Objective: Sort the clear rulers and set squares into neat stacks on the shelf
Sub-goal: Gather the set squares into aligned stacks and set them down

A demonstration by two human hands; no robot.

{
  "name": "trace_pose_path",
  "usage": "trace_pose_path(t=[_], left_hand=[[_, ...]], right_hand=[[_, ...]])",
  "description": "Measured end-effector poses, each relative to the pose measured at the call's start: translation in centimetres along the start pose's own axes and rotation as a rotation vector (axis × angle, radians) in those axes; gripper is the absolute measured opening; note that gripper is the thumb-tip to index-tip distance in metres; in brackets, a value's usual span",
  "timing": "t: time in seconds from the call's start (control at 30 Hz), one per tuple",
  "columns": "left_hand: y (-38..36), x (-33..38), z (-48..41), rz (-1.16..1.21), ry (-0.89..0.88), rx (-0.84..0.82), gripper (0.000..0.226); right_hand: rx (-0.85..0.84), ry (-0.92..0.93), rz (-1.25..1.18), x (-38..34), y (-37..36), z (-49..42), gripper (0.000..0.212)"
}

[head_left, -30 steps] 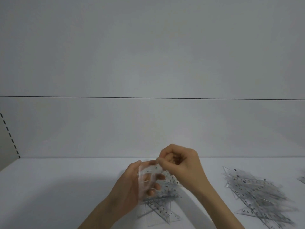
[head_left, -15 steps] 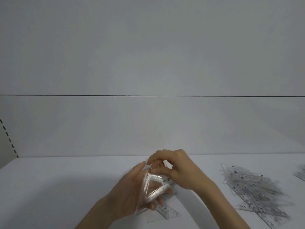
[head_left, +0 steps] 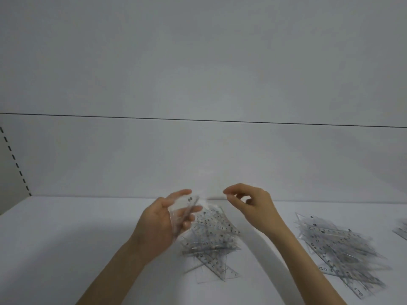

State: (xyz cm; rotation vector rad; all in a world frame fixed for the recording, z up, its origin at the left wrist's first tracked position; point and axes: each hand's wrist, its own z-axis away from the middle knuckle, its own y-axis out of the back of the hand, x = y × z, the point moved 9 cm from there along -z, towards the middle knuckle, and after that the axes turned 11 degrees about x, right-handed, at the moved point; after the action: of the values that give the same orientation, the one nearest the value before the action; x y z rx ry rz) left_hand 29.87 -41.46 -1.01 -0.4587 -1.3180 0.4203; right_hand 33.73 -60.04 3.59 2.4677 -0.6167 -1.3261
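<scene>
White shelf [head_left: 66,238] against a pale wall [head_left: 198,62]: left hand [head_left: 163,223], grip clamped on clear plastic set squares [head_left: 184,213], above the mid-shelf pile of clear rulers [head_left: 211,238]; right hand [head_left: 253,205] loosely curled, empty; second clear pile [head_left: 337,245] near the right edge

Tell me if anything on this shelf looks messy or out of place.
Yes. The middle pile and the right pile are both fanned out crookedly, edges pointing every way, not neat stacks. The left hand grips a few clear pieces.
</scene>
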Motion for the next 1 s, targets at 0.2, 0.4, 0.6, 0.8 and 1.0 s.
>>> trace_pose_path(t=[0.2, 0.4, 0.6, 0.8, 1.0], left_hand=[[1.9, 0.4, -0.4, 0.051, -0.053, 0.152, 0.034], [1.6, 0.6, -0.5, 0.056, -0.062, 0.148, 0.043], [1.8, 0.6, -0.6, 0.069, -0.074, 0.164, 0.024], [2.0, 0.2, -0.2, 0.122, -0.058, 0.15, 0.028], [1.9, 0.2, -0.2, 0.114, -0.048, 0.14, 0.026]], right_hand=[[-0.396, -0.124, 0.359, 3.5, -3.9, 2.6, 0.057], [-0.368, -0.133, 0.431, 3.9, -3.6, 2.4, 0.045], [-0.333, -0.085, 0.444, 3.4, -3.0, 2.0, 0.033], [-0.219, -0.257, 0.182, 4.6, -2.2, 1.9, 0.028], [-0.145, -0.381, -0.245, 2.7, 0.1, 2.3, 0.002]])
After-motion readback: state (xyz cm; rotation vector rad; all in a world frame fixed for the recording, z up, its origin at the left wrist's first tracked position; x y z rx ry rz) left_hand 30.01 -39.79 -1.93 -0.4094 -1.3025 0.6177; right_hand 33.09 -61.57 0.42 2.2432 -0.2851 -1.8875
